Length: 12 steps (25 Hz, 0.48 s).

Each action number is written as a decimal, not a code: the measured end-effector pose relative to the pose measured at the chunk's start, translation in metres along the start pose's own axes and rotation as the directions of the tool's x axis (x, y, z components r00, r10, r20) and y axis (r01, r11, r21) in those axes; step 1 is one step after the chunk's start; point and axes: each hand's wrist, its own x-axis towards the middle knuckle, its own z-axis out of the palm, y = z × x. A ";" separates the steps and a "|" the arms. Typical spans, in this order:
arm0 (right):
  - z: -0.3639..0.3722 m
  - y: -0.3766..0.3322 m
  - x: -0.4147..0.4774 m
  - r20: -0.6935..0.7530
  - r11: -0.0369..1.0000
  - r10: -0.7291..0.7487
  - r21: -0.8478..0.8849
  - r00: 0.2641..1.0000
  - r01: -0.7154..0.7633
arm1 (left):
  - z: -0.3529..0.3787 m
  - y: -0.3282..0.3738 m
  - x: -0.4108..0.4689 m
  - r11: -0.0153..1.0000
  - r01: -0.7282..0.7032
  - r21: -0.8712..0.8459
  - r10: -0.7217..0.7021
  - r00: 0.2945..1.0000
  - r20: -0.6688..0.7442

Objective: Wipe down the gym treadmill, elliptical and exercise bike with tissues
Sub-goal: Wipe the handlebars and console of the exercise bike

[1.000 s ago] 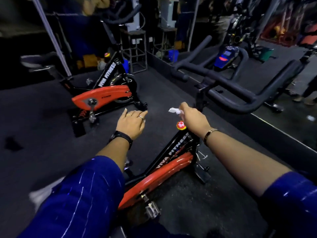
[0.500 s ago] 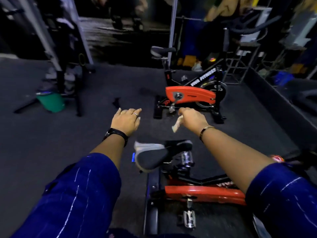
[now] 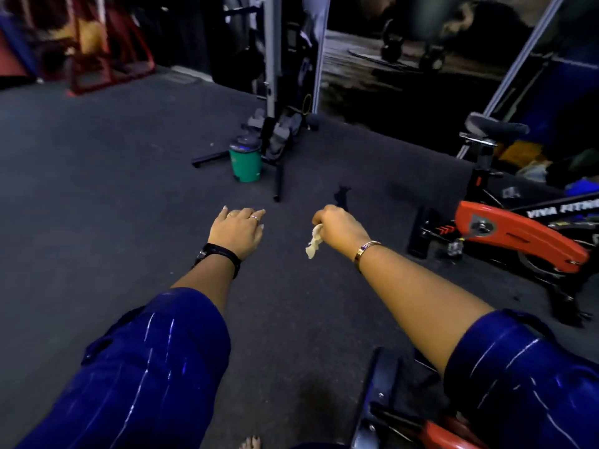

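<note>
White crumpled tissue (image 3: 313, 242) hangs pinched in my right hand (image 3: 340, 230); my left hand (image 3: 238, 231) hovers relaxed, fingers loosely spread, over the floor (image 3: 97, 189).

- The left sleeve (image 3: 146, 367) and right sleeve (image 3: 525, 377) are glossy deep blue with thin pale stripes, and they leave the forearms bare.
- A black watch strap (image 3: 220, 254) circles the left wrist.
- Two thin rings (image 3: 253, 217) sit on the left hand (image 3: 238, 231).
- A slim gold-toned bangle (image 3: 366, 249) circles the right wrist.
</note>
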 end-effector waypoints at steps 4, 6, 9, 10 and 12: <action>-0.009 -0.086 0.074 -0.027 0.998 -0.070 -0.008 0.997 0.070 | -0.024 -0.090 0.036 1.000 0.029 0.008 -0.028 0.998 -0.059; -0.014 -0.113 0.099 -0.044 0.996 -0.092 -0.020 0.995 0.091 | -0.039 -0.117 0.053 0.999 0.046 -0.023 -0.048 0.994 -0.099; -0.023 -0.135 0.132 -0.044 0.994 -0.093 -0.069 0.995 0.090 | -0.051 -0.142 0.079 0.998 0.040 -0.052 -0.047 0.991 -0.129; -0.026 -0.137 0.142 -0.058 0.993 -0.086 -0.080 0.995 0.081 | -0.053 -0.146 0.087 0.998 0.033 -0.052 -0.040 0.989 -0.139; -0.029 -0.133 0.160 -0.090 0.997 -0.052 -0.067 0.995 0.046 | -0.053 -0.149 0.105 0.999 0.013 -0.041 -0.019 0.989 -0.144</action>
